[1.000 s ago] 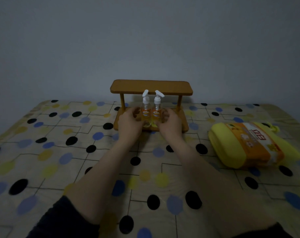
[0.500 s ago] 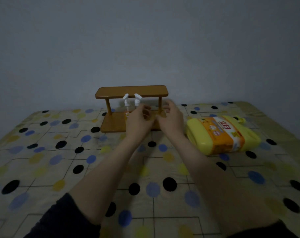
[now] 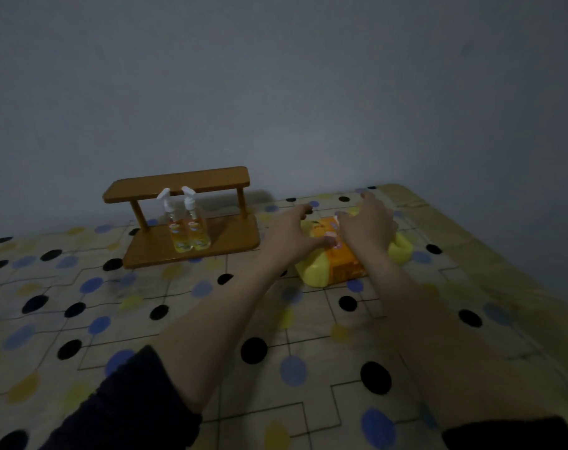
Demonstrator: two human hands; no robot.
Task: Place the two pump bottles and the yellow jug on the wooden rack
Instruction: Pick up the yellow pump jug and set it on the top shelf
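Two clear pump bottles (image 3: 188, 228) with white pump heads and yellow liquid stand side by side on the lower shelf of the wooden rack (image 3: 234, 237). The yellow jug (image 3: 321, 271) with an orange label lies on its side to the right of the rack. My left hand (image 3: 290, 233) hovers over the jug's left part, fingers spread. My right hand (image 3: 367, 227) is above the jug's right part, fingers apart, and hides much of it. Neither hand grips anything.
Everything rests on a bed cover (image 3: 146, 319) printed with black, blue and yellow dots. A plain grey wall (image 3: 276, 92) rises directly behind the rack. The cover's right edge (image 3: 503, 254) drops off beside the jug.
Both hands let go of the two pump bottles on the rack and moved right, over the yellow jug. The view has turned to the right.
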